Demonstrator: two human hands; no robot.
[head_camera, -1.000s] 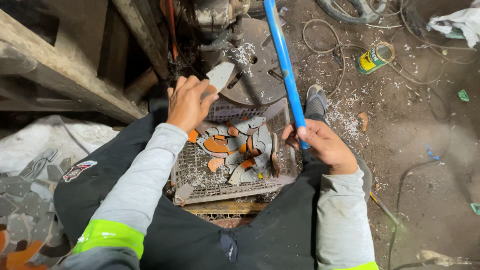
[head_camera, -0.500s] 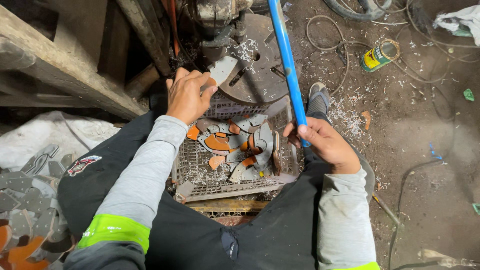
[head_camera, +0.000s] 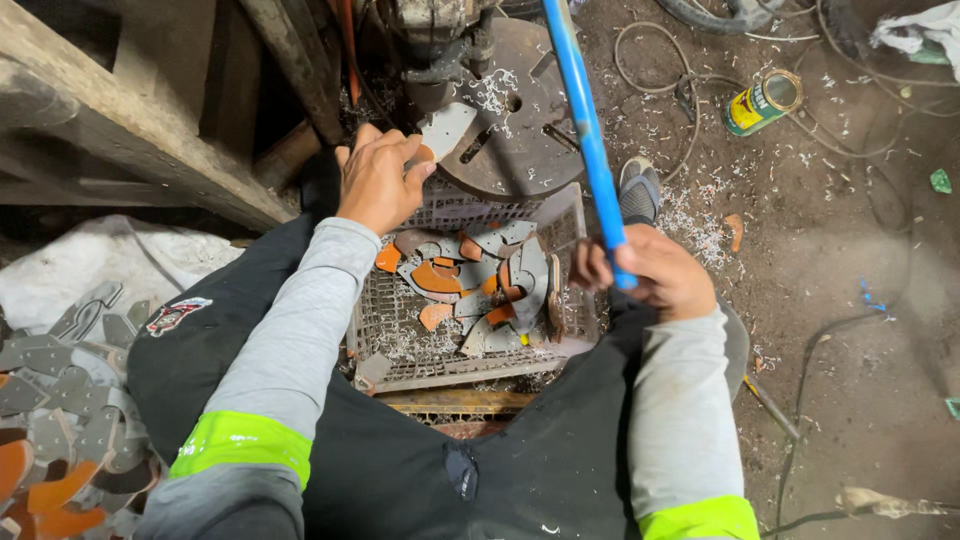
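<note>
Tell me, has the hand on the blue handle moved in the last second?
Barely. The right hand grips the blue handle at about the same spot beside the plastic crate and the shoe; any shift looks like camera movement.

A single head-worn camera looks steeply down from close above the person's lap and arms, facing a dirt floor at right; a wooden beam crosses the frame's upper left.

Blue pole; grey crate of grey and orange metal pieces; grey sleeves with neon-yellow bands.
</note>
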